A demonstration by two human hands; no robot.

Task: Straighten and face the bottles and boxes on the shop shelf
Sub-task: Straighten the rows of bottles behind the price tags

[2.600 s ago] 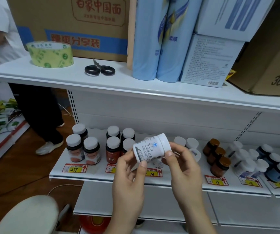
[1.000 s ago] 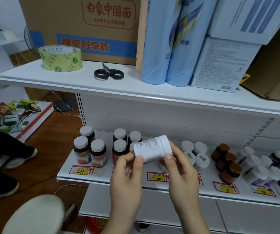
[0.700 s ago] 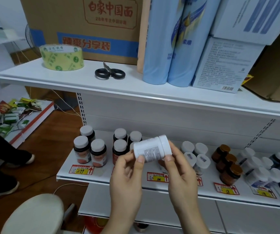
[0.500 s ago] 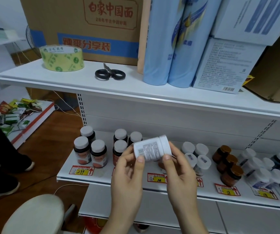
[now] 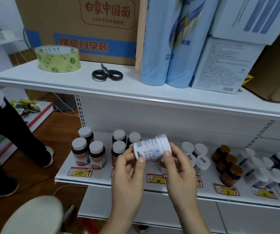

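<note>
A white bottle (image 5: 150,148) lies on its side in the air in front of the lower shelf (image 5: 102,180), cap to the right, barcode and blue logo showing. My left hand (image 5: 127,176) pinches its base end and my right hand (image 5: 179,169) grips its cap end. Behind it on the shelf stand dark bottles with white caps (image 5: 88,152), more dark bottles (image 5: 119,146), white bottles (image 5: 198,157), amber jars (image 5: 227,166) and blue-and-white bottles (image 5: 267,171). My hands hide part of the middle row.
The upper shelf (image 5: 85,89) carries a tape roll (image 5: 58,59), black scissors (image 5: 108,75), a cardboard box (image 5: 88,26), two blue tubes (image 5: 168,41) and white boxes (image 5: 223,63). A person's legs (image 5: 12,135) stand at left. A round stool (image 5: 33,215) sits bottom left.
The bottle has been turned in my hands, so the barcode and logo side now faces me. The person at left has stepped closer to the shelf.
</note>
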